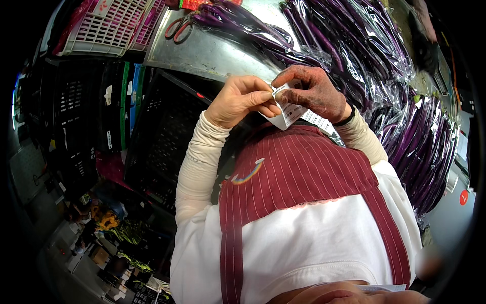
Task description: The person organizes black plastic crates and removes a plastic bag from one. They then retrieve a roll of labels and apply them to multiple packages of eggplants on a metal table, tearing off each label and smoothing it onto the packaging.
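Observation:
My left hand (243, 100), bare, pinches the edge of a strip of printed white labels (286, 121) between thumb and fingers. On my right hand (313, 91) is a soiled reddish glove; its thumb and index finger grip the same strip close to my left fingertips. The strip curls beneath both hands, and more of it trails past my right wrist. Beyond my right hand, long purple eggplants in clear plastic bags (330, 41) lie piled on a metal table (212, 57). The writing on the labels is small.
Red-handled scissors (179, 30) lie at the table's left. A white plastic basket (102, 28) stands at upper left, above stacked black crates (79, 98). More bagged eggplants (421, 152) lie at right. Part of another person shows at upper right.

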A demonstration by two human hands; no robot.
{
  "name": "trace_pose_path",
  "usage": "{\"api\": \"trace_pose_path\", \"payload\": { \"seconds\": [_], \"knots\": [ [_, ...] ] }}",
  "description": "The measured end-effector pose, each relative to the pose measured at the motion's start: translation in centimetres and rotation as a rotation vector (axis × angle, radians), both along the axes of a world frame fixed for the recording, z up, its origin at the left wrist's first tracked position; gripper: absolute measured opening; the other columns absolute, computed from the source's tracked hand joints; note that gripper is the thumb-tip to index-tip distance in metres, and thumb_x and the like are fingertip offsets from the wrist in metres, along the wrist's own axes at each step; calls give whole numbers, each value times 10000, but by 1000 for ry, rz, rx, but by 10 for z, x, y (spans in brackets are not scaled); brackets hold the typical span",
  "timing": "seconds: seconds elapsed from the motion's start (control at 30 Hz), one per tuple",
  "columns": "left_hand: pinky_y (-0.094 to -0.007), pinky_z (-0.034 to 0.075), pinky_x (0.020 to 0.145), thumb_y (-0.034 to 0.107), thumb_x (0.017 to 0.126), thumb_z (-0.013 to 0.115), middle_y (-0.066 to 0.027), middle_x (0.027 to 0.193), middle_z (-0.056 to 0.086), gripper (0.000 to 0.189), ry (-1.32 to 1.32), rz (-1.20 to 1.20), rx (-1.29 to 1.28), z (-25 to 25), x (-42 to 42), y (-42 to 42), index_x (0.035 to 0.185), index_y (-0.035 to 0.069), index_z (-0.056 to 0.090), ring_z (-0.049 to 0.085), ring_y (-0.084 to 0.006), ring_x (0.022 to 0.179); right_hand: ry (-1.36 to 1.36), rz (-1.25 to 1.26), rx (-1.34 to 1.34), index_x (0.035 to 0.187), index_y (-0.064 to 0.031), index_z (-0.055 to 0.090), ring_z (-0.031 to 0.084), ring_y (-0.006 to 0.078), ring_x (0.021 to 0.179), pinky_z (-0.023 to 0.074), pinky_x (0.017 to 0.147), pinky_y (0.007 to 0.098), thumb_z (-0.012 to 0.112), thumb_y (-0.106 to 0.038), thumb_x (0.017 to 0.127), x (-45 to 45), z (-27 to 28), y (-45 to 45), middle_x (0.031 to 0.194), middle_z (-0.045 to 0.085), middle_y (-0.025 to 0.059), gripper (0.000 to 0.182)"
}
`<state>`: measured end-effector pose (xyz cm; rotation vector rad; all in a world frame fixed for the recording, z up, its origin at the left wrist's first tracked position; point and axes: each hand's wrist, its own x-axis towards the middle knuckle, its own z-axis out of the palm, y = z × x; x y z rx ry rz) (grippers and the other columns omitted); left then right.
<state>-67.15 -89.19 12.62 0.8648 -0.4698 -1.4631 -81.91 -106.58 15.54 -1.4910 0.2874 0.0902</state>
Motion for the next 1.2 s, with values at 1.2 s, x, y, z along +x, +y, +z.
{"api": "trace_pose_path", "payload": {
  "seconds": [1.2],
  "knots": [
    [-319, 608, 695, 48, 923, 587, -182, 884, 683, 171, -22, 95, 97, -13, -3, 6, 1023, -86, 623, 706, -240, 763, -81, 35, -21, 1084, -4, 646, 632, 78, 818, 528, 724, 230, 657, -80, 882, 10, -18, 3, 908, 679, 45, 215]
  ]
}}
